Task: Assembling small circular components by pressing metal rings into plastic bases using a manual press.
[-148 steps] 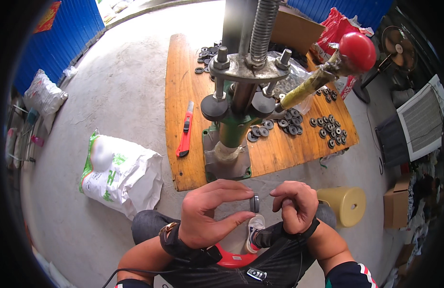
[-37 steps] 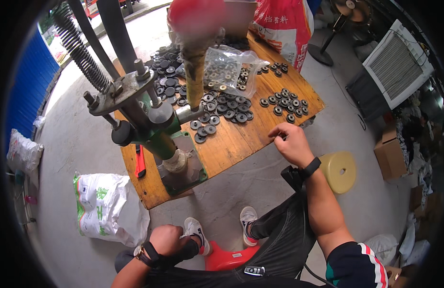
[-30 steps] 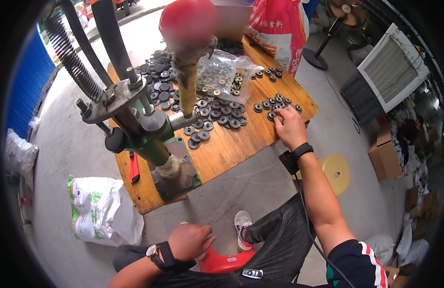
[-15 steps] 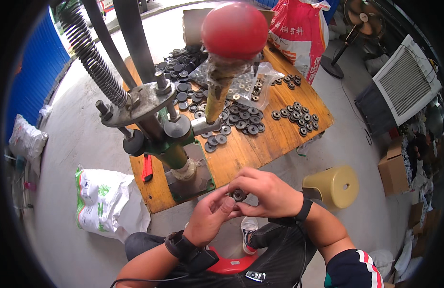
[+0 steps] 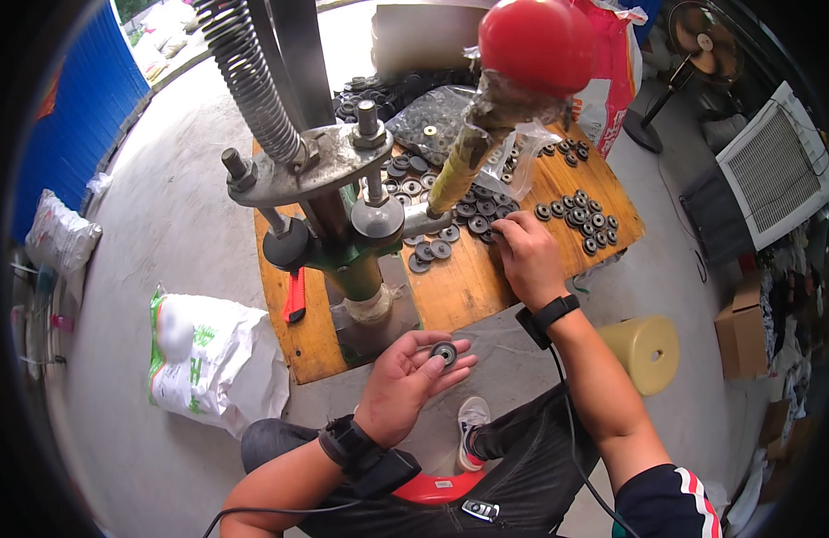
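1. While the person sits low before the wooden surface, the head view shows the left hand lying palm up and unclenched, one small black ring part resting on its fingers.
2. Across the surface, the right hand reaches to the loose black rings beside the press, its fingertips down among them; whether it grips one I cannot tell.
3. Judging by the many rings scattered in groups, much of the work looks left.
4. An orange utility knife lies untouched near the press base.
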The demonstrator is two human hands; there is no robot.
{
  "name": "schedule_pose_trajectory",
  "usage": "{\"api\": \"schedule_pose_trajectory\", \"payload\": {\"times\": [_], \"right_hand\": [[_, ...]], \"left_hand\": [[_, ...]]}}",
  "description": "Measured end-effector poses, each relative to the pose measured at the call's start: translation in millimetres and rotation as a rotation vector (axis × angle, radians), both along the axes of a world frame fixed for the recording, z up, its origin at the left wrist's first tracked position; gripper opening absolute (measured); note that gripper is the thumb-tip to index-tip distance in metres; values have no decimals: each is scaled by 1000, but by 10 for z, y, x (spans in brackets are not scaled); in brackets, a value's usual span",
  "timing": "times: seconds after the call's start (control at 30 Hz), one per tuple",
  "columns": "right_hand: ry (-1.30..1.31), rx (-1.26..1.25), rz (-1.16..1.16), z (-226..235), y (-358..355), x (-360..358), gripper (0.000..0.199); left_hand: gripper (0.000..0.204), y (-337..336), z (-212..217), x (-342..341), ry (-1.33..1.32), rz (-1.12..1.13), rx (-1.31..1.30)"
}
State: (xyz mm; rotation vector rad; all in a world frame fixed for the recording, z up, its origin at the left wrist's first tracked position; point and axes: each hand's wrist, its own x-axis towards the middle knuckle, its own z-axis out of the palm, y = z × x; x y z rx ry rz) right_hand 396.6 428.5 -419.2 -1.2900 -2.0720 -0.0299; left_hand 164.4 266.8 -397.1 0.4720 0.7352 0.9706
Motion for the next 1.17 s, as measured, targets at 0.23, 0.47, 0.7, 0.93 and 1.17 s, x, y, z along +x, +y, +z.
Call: {"api": "schedule_pose_trajectory", "payload": {"times": [0.23, 0.47, 0.7, 0.93, 1.17], "right_hand": [[412, -421, 702, 694, -1057, -252, 27], [296, -164, 586, 796, -1308, -372, 35], [342, -98, 630, 718, -1356, -361, 42], [240, -59, 485, 816, -1417, -507, 53], [271, -91, 594, 809, -1472, -501, 55]], "left_hand": [[32, -80, 220, -100, 183, 95, 147], [35, -233, 441, -238, 435, 29, 519], [37, -223, 419, -305, 465, 7, 718], [42, -299, 445, -262, 647, 68, 862], [45, -428, 375, -231, 661, 100, 893]]}}
